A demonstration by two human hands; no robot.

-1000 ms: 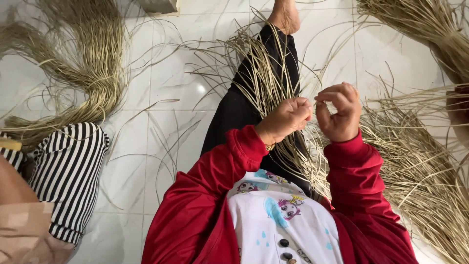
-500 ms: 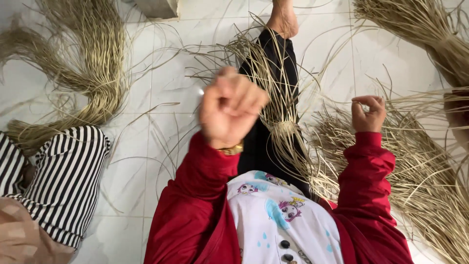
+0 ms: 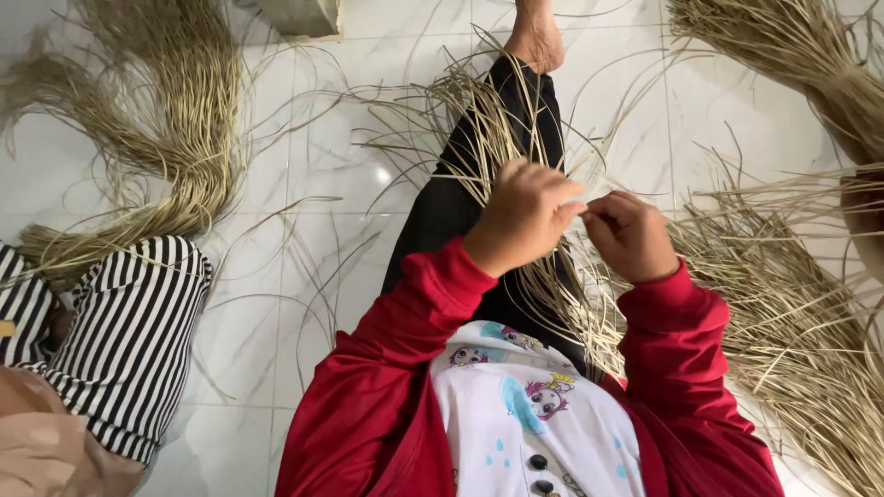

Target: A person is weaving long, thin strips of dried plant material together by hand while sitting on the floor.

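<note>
I sit on a white tiled floor with a bundle of dry straw strands lying across my outstretched leg in black trousers. My left hand and my right hand meet above the bundle, fingertips almost touching. Both pinch thin straw strands between thumb and fingers. My sleeves are red. My bare foot shows at the top.
A long curved sheaf of straw lies at the left. A loose pile of straw spreads at the right, another tied sheaf at the top right. A person in striped black-and-white cloth sits at the lower left.
My left hand, raised and pulled out to the left half a second ago, has come back down to the bundle. My right hand has moved left to meet it.
</note>
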